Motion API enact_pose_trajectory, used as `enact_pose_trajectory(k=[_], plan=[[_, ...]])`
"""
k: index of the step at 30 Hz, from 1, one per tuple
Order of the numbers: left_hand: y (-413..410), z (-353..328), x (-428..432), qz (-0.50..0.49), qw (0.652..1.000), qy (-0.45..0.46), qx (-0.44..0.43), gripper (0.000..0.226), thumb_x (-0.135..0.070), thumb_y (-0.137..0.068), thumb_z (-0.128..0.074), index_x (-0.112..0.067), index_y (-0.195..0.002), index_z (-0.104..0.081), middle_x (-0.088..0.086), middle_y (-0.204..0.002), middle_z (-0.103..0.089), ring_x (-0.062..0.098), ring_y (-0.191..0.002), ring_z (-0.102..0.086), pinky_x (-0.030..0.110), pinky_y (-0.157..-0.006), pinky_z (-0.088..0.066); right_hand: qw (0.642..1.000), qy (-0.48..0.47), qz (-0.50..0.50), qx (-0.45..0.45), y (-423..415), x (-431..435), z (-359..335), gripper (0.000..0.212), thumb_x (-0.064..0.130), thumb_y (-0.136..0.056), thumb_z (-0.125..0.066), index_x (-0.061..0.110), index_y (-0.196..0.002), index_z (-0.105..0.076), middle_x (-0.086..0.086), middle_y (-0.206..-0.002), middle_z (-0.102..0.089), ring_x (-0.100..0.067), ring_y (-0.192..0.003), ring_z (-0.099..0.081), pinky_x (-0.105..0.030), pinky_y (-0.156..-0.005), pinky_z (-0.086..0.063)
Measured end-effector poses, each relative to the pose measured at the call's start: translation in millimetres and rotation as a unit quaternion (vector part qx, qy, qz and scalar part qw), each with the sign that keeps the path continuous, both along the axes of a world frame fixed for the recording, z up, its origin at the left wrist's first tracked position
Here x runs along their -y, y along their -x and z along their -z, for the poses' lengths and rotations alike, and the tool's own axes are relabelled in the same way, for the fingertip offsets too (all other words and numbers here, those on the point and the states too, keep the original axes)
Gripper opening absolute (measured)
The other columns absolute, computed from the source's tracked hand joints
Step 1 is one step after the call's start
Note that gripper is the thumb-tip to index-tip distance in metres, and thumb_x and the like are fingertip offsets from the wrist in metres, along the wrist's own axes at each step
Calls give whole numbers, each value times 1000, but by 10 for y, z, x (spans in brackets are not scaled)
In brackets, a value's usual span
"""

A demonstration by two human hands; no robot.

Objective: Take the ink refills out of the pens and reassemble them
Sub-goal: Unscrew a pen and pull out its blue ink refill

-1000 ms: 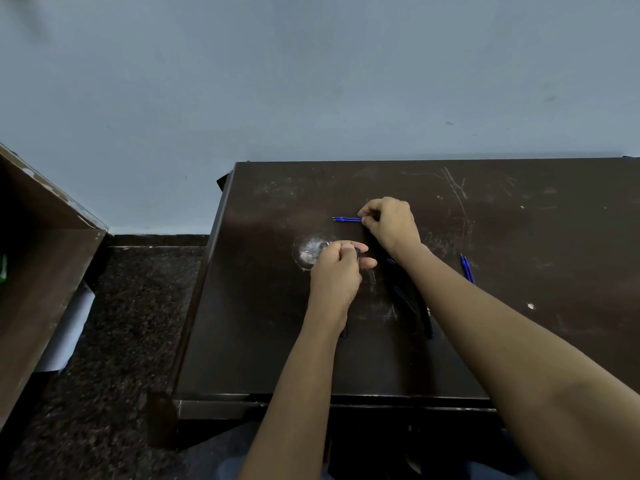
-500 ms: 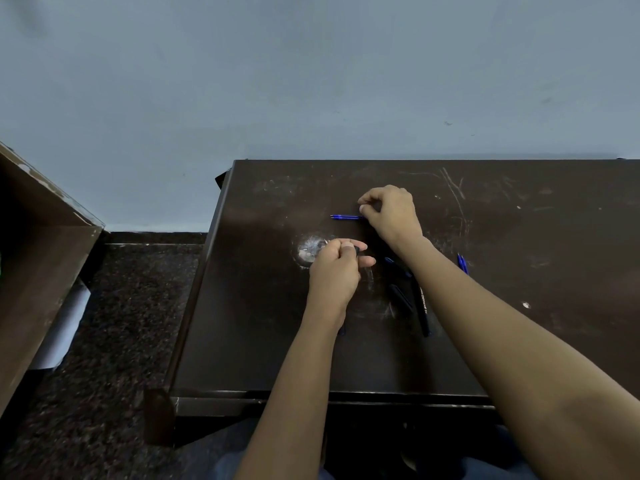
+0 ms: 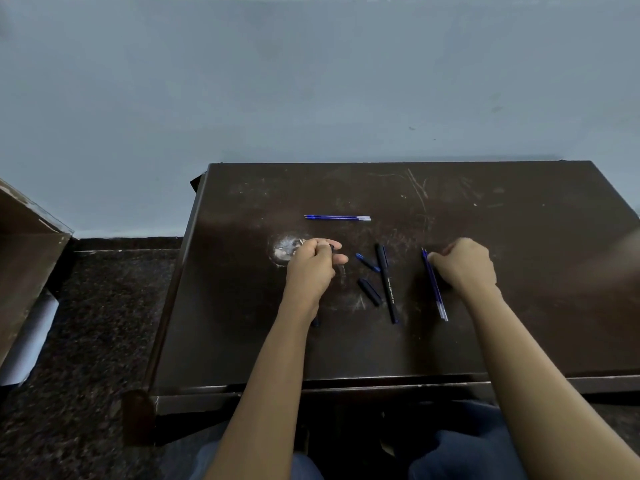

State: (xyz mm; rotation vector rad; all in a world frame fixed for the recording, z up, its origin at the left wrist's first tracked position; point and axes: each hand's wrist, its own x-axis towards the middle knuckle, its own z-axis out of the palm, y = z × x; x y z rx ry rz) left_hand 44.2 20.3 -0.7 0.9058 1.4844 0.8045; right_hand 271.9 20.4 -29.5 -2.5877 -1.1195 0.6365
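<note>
- Left hand (image 3: 313,268), left of the long capped black pen (image 3: 387,282): fingers clenched round a black plastic pen barrel (image 3: 331,248), whose near end shows below the wrist.
- Right hand (image 3: 464,268), right of the capped pen: fingers curled over the far end of two thin blue ink refills (image 3: 437,296). Whether they already pinch one cannot be told.
- Axis: these refills lie side by side, running near to far with a slight slant. The writing tips seem to point away from the person and the clear tails toward them.
- A third blue refill (image 3: 337,217) lies crosswise beyond the capped pen, tip leftward.
- Step in hand, as judged: picking one refill for the held barrel. Separate a single refill, pinch it lightly, and align its long axis with the barrel's bore before pushing, without bending it.
- Two short loose pen pieces (image 3: 370,291) lie just left of the capped pen on the dark brown scratched surface (image 3: 519,306).
</note>
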Motion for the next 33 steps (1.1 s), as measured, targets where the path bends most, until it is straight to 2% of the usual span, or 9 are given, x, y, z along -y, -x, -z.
enact_pose_trajectory(k=[4, 9, 11, 18, 22, 24, 28, 31, 33], plan=[[-61, -18, 8, 4, 1000, -2, -4, 27, -19, -100, -36, -19, -96, -63, -3, -79, -68, 4, -59, -47, 19, -51, -32, 1000, 14, 14, -5, -25, 114, 66, 40, 40, -77, -69, 1, -86, -64, -18, -92, -66, -37, -82, -64, -37, -72, -51], [-37, 1, -1, -4, 1000, -6, -8, 27, -19, -100, -37, -22, -90, -62, -4, -78, -68, 4, -58, -46, 18, -50, -33, 999, 38, 10, -2, 68, 79, 63, 40, 32, -82, -69, -1, -102, -57, -21, -108, -62, -42, -100, -61, -41, -82, -48], [-39, 1, -6, -2, 1000, -9, -11, 27, -18, -100, -36, -20, -93, -62, -4, -79, -68, 4, -58, -46, 17, -51, -34, 999, 41, 13, -3, 59, 65, 40, 40, 32, -81, -70, 1, -100, -55, -20, -108, -62, -41, -99, -61, -42, -82, -48], [-49, 24, -10, 3, 1000, -15, -21, 26, -17, -100, -37, -20, -93, -62, -3, -82, -69, 2, -62, -50, 17, -53, -35, 996, 36, 51, -67, -32, 103, 57, 37, 34, -75, -74, 5, -77, -51, -12, -83, -62, -33, -77, -61, -33, -64, -44], [-34, 25, 3, 25, 1000, -7, -7, 31, -24, -102, -36, -17, -91, -65, -4, -80, -71, 1, -60, -56, 15, -53, -39, 987, -82, 14, -136, -31, 118, -167, 33, 36, -82, -68, 4, -75, -67, -9, -72, -62, -20, -63, -54, -27, -60, -40], [-37, 8, 11, 45, 999, -16, 1, 34, -25, -102, -36, -15, -91, -66, -4, -79, -72, 0, -58, -58, 14, -52, -42, 955, -196, 6, -222, 38, 106, -437, 35, 35, -87, -62, 7, -67, -61, -3, -61, -55, -13, -52, -45, -26, -56, -37], [-20, 7, 2, 96, 994, -53, -3, 35, -25, -102, -37, -24, -85, -67, -6, -81, -73, 0, -66, -60, 15, -60, -45, 825, -363, 30, -432, 371, 65, -817, 25, 16, -97, -51, 13, -72, -55, 1, -61, -54, -7, -49, -47, -20, -50, -40], [-33, 55, 49, 128, 988, -76, -33, 38, -29, -102, -35, -31, -79, -65, -7, -83, -73, 4, -75, -63, 20, -69, -46, 795, -402, 1, -454, 614, 146, -667, 20, 14, -98, -49, 12, -79, -54, -1, -71, -61, -7, -57, -56, -19, -56, -48], [-48, 91, 60, 136, 986, -89, -40, 39, -30, -102, -37, -32, -77, -66, -6, -84, -72, 13, -83, -67, 30, -80, -53, 789, -411, 9, -457, 667, 162, -498, 18, 14, -99, -48, 12, -81, -53, -2, -76, -63, -8, -60, -59, -21, -59, -50]])
